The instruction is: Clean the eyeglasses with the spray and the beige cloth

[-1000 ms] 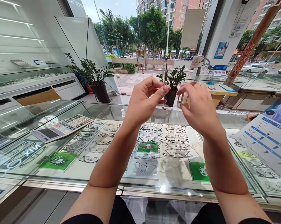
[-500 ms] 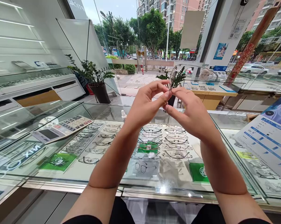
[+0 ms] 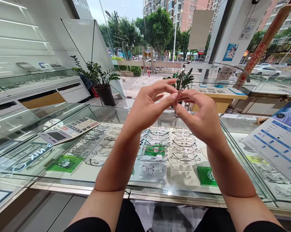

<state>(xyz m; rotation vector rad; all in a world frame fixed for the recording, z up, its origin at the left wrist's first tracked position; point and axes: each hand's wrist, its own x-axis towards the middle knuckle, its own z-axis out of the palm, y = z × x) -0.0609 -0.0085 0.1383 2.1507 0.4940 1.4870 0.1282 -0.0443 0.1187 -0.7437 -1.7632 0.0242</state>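
Observation:
Both of my hands are raised above the glass counter (image 3: 157, 190), fingertips meeting at one pair of eyeglasses (image 3: 182, 74). The eyeglasses are seen nearly edge-on, and one thin temple arm stretches to the right behind my right hand. My left hand (image 3: 157, 101) pinches them between thumb and index finger, with the other fingers loosely raised. From the other side my right hand (image 3: 198, 112) grips them with thumb and fingers close to the left thumb. Part of the frame shows below the fingertips; the rest is hidden by the fingers.
Under the glass lie rows of eyeglasses (image 3: 184, 142) and green cards (image 3: 207, 176). On top, a calculator (image 3: 70, 130) rests at the left and a printed sheet (image 3: 278, 141) stands at the right. Beyond are a potted plant (image 3: 105, 87) and a wooden display table (image 3: 218, 93).
The eyeglasses have turned slightly, so the temple arm now reaches farther right and a lower part of the frame shows below the fingers. Both hands keep their grip; the view has shifted slightly.

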